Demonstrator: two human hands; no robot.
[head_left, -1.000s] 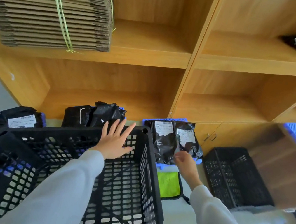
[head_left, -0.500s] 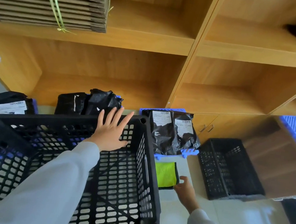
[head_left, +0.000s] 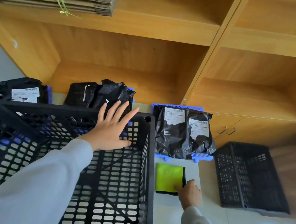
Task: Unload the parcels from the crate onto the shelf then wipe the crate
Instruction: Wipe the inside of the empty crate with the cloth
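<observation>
Fingers (head_left: 119, 110) of the left hand (head_left: 112, 128) lie spread, released, on the crate's (head_left: 124, 185) far wall; right hand (head_left: 189, 193) fingers touch the cloth (head_left: 168, 177), whose long axis runs twelve to six; grasp unclear.

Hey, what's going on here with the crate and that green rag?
A person steadies an empty black crate with the open left hand flat on its far wall. The right hand reaches down to the green cloth on the floor, touching its edge. Black parcels sit on blue trays by the shelf.
</observation>
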